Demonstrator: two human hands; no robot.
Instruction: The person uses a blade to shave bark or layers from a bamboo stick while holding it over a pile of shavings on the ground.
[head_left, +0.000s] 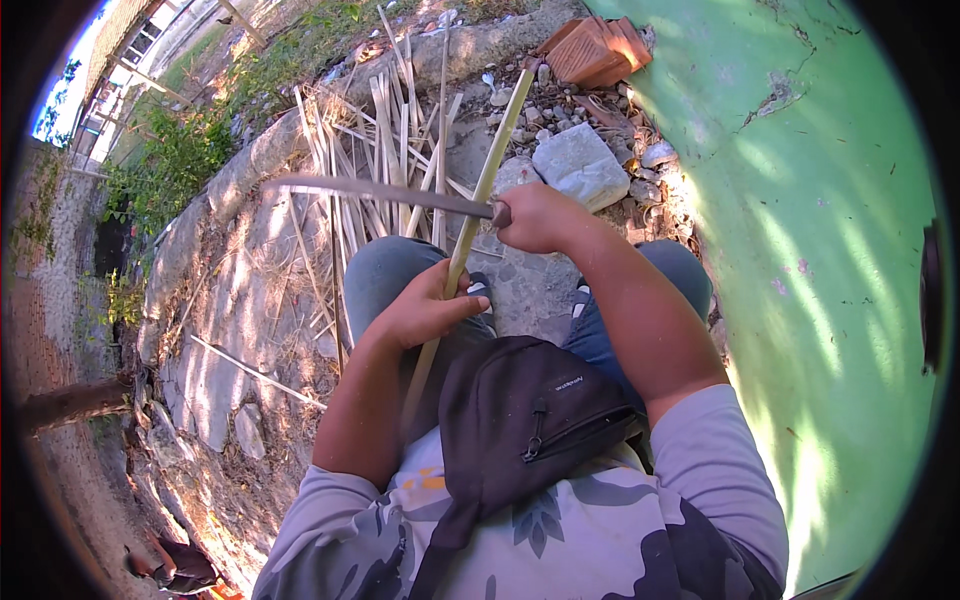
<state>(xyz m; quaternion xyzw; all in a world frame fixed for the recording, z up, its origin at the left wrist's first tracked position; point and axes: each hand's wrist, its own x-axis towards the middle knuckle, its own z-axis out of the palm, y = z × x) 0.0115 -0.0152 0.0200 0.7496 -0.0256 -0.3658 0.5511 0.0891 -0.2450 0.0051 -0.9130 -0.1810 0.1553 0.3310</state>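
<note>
My left hand (425, 308) is closed around a long pale-green bamboo strip (498, 145), which slants from near my lap up and away to the right. Gripped in my right hand (542, 218) is a machete (385, 192) by its short dark handle. Its long blade points left and crosses the strip above my left hand; whether the edge touches the strip I cannot tell. The blade's far end is slightly smeared by motion. Between my knees, the lower end of the strip runs down beside a black sling bag (530, 400) on my front.
A pile of split bamboo strips (390, 140) lies ahead to the left, and one loose strip (255, 372) rests on the ground. Ahead stand a white stone block (582, 165) and stacked orange roof tiles (598, 52). A green wall (800, 250) rises close on my right.
</note>
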